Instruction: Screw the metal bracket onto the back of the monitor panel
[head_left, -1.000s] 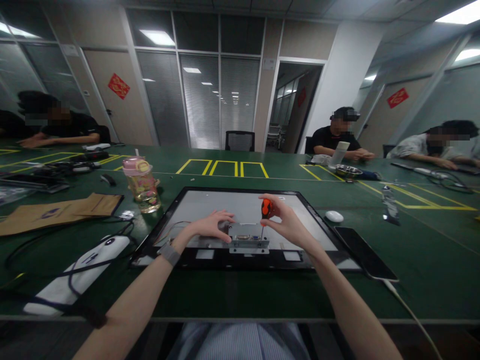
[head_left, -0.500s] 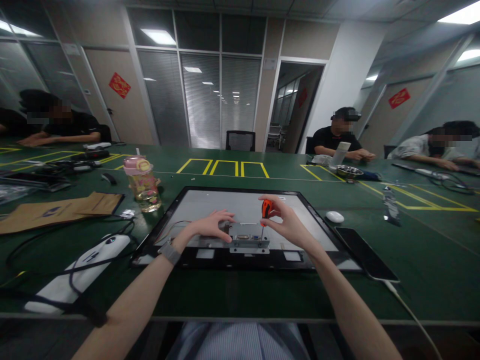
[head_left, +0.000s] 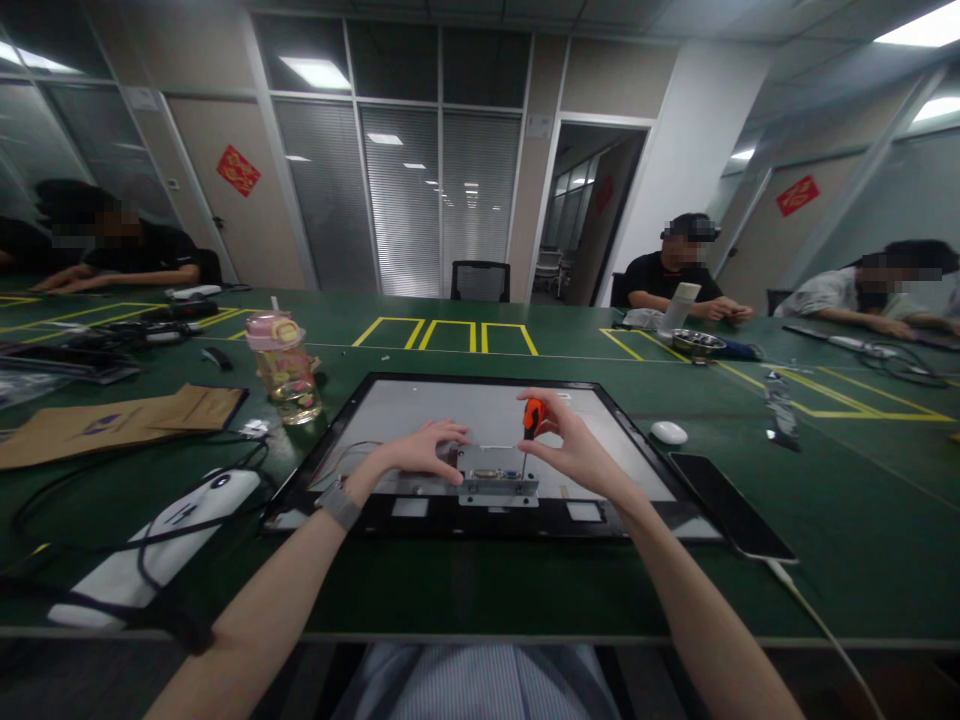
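An orange-and-black screwdriver [head_left: 533,415] stands nearly upright in my right hand [head_left: 574,440], its handle held between thumb and fingers. The thin shaft points down at the right end of a metal bracket [head_left: 498,488] with connector ports. That bracket sits near the front edge of a flat display panel [head_left: 397,400] with a black frame and pale grey back. My left hand [head_left: 427,448] lies over the panel with fingers apart. Its thumb tip is at the bracket's left end; I cannot tell how firmly it presses. Thin wires run beside the left wrist.
Left of the panel are a pink-lidded drink bottle [head_left: 283,365], a brown paper bag [head_left: 112,420] and a white power strip [head_left: 165,550] with black cables. On the right lie a white mouse [head_left: 669,433] and a phone [head_left: 731,505] on a cable. Several people sit across the table.
Both hands stay in place, with the screwdriver still at the bracket's right end. Its handle and the right fingers look almost the same as before.
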